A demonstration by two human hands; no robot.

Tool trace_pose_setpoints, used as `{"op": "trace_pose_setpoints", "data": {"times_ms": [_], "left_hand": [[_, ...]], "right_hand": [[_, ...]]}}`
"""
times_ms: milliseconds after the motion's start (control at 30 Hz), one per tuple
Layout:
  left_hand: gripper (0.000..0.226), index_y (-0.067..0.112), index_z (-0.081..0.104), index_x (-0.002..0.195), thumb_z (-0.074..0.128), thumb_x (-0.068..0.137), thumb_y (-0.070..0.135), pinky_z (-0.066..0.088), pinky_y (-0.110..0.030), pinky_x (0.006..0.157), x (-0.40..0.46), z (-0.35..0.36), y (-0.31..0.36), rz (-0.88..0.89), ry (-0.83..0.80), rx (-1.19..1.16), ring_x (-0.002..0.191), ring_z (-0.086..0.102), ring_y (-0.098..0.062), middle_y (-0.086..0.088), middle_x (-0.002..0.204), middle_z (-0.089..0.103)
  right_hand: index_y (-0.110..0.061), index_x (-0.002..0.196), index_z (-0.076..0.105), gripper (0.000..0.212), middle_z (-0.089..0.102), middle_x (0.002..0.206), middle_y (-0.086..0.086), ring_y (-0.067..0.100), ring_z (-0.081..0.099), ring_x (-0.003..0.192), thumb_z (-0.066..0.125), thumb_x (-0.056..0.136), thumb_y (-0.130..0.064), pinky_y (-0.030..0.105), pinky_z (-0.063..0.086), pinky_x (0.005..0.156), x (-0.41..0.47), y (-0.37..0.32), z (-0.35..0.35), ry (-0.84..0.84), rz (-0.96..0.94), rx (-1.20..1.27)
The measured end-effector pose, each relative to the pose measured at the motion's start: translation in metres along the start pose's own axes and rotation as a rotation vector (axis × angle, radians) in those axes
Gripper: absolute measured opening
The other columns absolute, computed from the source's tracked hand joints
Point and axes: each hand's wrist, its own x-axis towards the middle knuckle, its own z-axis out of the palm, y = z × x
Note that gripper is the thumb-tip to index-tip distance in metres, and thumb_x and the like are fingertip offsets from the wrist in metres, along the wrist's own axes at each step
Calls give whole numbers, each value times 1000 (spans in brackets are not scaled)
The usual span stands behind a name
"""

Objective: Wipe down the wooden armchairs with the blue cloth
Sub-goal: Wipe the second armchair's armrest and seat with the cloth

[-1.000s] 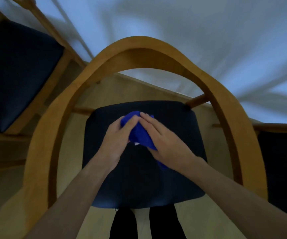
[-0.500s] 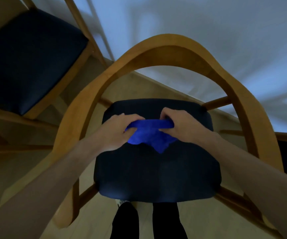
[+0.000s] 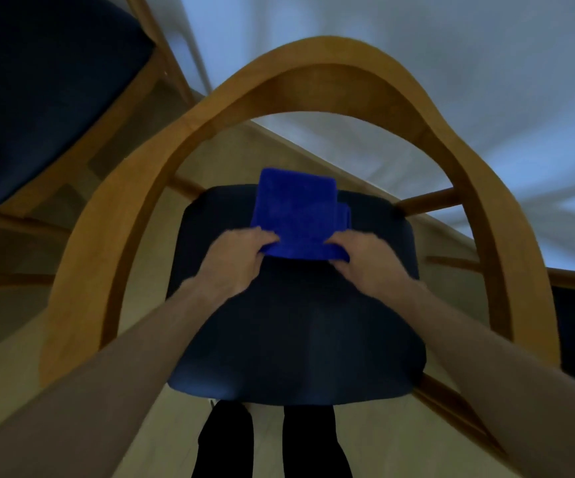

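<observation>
Both hands are pinching the near edge of the blue cloth (image 3: 294, 215), left hand (image 3: 236, 262) on its left corner and right hand (image 3: 370, 262) on its right corner, fingers curled onto the fabric. From the head camera the cloth looks folded into a rough square and sits flat at the back of the dark seat cushion (image 3: 296, 339) of the wooden armchair (image 3: 313, 72), whose curved backrest arches around it. Second armchair (image 3: 37, 81) sits off to the upper left, and dark trouser legs (image 3: 272, 443) show below the seat.

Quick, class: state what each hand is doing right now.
Left hand: pinches the near left corner of the blue cloth.
Right hand: pinches its near right corner.
</observation>
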Motion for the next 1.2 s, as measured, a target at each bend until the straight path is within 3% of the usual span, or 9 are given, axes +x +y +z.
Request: {"op": "trace_pose_setpoints", "data": {"times_ms": [133,233,300,433,600,733,833,1000,1200], "left_hand": [[28,25,60,117,53,93,12,49,-36,93,-32,52,-2,-100,-218,-14,95,60,-10,4,107,65],[17,30,48,107,51,94,20,54,-32,65,-30,56,-4,-222,-297,-110,72,60,-11,3,86,62],[11,31,44,103,50,94,27,51,-31,56,-20,50,-4,-237,-395,-141,64,60,-14,3,77,60],[16,21,54,109,52,93,23,52,-31,67,6,47,8,-228,-163,22,74,58,-11,3,87,61],[25,12,60,114,57,89,15,40,-43,106,27,48,7,-273,3,94,130,41,-26,-12,145,40],[41,17,47,123,62,85,15,49,-34,86,20,50,9,-237,-125,3,98,52,-14,-2,117,54],[69,22,35,139,70,79,28,43,-41,96,14,53,14,-192,-226,189,112,46,-17,0,126,46],[60,22,53,123,73,72,45,35,-44,99,29,52,28,-114,-429,521,112,41,-21,0,120,45],[53,24,41,106,76,69,38,38,-30,89,5,60,30,-60,-441,341,96,48,-14,6,104,48]], "right_hand": [[-27,118,59,24,64,108,-5,9,60,91,60,94,-28,32,52,84,-29,12,57,-236,-41,53],[-38,118,47,30,62,102,-10,4,62,79,62,92,-36,21,49,70,-30,24,58,-364,45,151],[-41,115,42,33,60,102,-10,6,64,82,64,90,-39,26,53,74,-22,33,48,-465,161,269],[-33,113,49,21,61,103,-4,11,63,87,60,95,-37,30,53,75,0,41,33,-381,167,304],[-21,123,56,32,39,142,1,18,43,125,63,93,-31,29,38,99,30,40,27,-111,84,161],[-15,126,50,39,45,140,5,21,46,126,63,91,-25,23,30,103,17,33,40,-116,-2,115],[-23,123,43,44,49,120,-2,10,52,99,67,87,-23,26,47,84,0,27,47,-83,-10,137],[-24,150,20,98,27,142,4,18,49,115,80,74,-26,35,51,94,3,20,44,-296,65,169],[-22,141,38,80,38,131,5,23,41,115,73,75,-51,37,42,95,1,18,51,-352,-161,-197]]}}
